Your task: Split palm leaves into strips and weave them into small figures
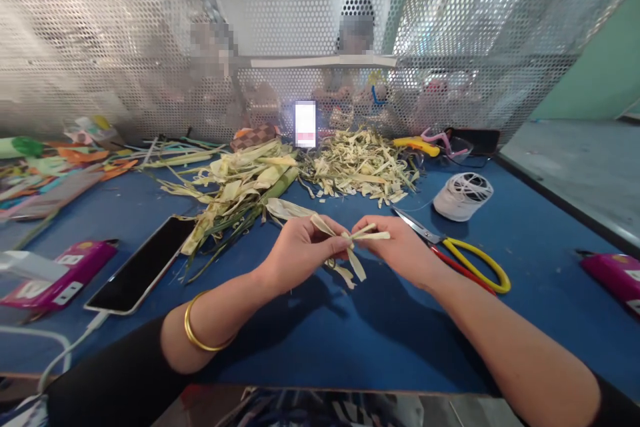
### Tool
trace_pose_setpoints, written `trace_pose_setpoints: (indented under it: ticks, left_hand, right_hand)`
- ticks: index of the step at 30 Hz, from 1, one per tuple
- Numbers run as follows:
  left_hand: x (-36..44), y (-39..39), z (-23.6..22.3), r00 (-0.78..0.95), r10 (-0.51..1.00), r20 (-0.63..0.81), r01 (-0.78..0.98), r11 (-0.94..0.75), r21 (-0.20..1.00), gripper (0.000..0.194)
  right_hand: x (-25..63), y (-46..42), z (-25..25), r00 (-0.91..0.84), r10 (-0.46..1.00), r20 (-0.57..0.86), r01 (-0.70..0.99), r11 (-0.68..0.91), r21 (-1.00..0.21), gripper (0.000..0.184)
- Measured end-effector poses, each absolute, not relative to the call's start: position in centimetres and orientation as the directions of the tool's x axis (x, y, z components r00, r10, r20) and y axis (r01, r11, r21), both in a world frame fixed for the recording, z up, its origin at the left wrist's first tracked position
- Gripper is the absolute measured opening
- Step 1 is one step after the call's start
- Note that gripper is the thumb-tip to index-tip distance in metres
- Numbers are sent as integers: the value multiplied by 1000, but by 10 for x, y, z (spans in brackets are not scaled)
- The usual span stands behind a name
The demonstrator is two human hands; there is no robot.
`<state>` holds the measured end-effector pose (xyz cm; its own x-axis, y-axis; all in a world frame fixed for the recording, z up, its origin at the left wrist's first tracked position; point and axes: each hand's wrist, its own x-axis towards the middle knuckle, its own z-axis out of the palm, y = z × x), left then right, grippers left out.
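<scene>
Both my hands meet above the blue table (350, 333), pinching a small bundle of pale dried leaf strips (353, 243). My left hand (300, 247), with a gold bangle on its wrist, is closed on the left end of the strips. My right hand (400, 247) is closed on their right end. Loose ends of the strips hang down between the two hands. Yellow-handled scissors (465, 257) lie on the table just right of my right hand.
A heap of long leaves (235, 187) and a pile of cut leaf scraps (360, 167) lie behind the hands. A spool of white thread (463, 195) sits at the right. A phone (143, 263) and pink boxes (63, 273) lie left. Two people sit behind a perforated metal screen (125, 47).
</scene>
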<state>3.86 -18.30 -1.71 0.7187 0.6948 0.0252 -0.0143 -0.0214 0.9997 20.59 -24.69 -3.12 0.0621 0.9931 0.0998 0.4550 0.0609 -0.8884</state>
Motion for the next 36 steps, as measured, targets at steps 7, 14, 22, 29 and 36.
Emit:
trace_pose_setpoints:
  ticks: [7,14,22,29,36]
  left_hand:
    - [36,-176,-26,530,816,231,173,-371,912,17]
    - [36,-179,-25,553,782,288,340,-527,779,13]
    - [34,-183,-20,730,639,242,308,-624,718,15]
    - [33,-183,-12,817,573,66,128,-292,948,13]
    - [35,-174,-21,608,769,198,131,-344,930,17]
  right_hand:
    - [190,-259,-34,43,905,424,742,255,-619,17]
    - [186,-267,-31,-147,826,544,891,350,-290,23]
    - [191,-267,-23,-169,855,491,896,340,-284,23]
    - [210,-254,-18,-28,943,331,667,264,-697,17]
    - [199,-250,-34,110,977,180,513,100,-853,14]
